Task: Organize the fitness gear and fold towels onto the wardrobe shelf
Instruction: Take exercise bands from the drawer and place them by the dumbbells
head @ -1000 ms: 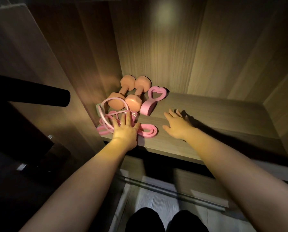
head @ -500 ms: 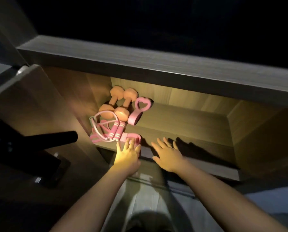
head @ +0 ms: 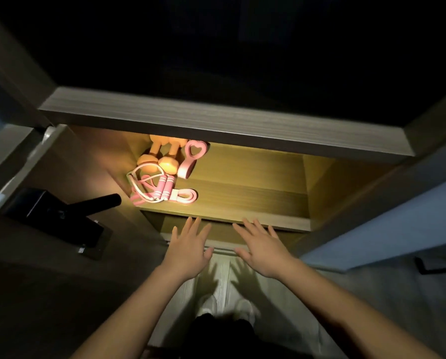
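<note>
Both hands, left hand (head: 188, 251) and right hand (head: 262, 248), hover spread and empty before the shelf (head: 242, 200); pink jump rope (head: 162, 189) lies there.

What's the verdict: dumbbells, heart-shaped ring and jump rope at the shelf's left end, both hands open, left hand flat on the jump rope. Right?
Not quite. The head view shows the left hand off the jump rope, open in front of the shelf edge and holding nothing. The rest holds: dumbbells, heart-shaped ring and rope at the shelf's left end, right hand open too.
</note>
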Motion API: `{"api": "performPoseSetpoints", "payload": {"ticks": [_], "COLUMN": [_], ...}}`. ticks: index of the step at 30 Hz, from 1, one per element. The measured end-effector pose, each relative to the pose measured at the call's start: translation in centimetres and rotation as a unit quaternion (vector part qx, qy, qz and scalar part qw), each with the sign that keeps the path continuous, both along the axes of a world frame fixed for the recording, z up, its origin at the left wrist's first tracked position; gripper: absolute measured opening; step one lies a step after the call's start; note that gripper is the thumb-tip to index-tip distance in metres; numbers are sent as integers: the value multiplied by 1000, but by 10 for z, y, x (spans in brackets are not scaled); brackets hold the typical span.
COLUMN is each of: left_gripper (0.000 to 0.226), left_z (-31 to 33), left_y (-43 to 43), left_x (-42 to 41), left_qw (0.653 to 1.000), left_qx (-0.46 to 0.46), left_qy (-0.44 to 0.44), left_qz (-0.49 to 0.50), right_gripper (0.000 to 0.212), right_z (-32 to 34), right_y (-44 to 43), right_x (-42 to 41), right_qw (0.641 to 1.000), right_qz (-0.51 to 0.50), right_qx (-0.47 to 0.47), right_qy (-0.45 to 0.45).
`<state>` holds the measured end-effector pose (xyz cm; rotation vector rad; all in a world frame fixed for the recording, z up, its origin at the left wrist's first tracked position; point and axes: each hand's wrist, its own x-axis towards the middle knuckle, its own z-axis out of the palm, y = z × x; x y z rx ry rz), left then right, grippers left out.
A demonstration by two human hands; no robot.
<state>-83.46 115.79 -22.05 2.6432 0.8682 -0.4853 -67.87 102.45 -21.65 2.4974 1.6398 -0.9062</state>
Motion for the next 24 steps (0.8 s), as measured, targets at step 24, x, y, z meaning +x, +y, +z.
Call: {"api": "performPoseSetpoints", "payload": {"ticks": [24], "left_gripper": [64], "left_z": [93], "left_y": [-130], "left_x": [148], "left_qw": [914], "left_qx": [18], "left_qy": [-104], "left_qz": [-393], "right_gripper": [66], "right_z": [84], "right_y": [-179], "right_x": [38], "right_qw": [900], "right_qz": [-428], "right_qx": [24], "right_qy": [-85]}}
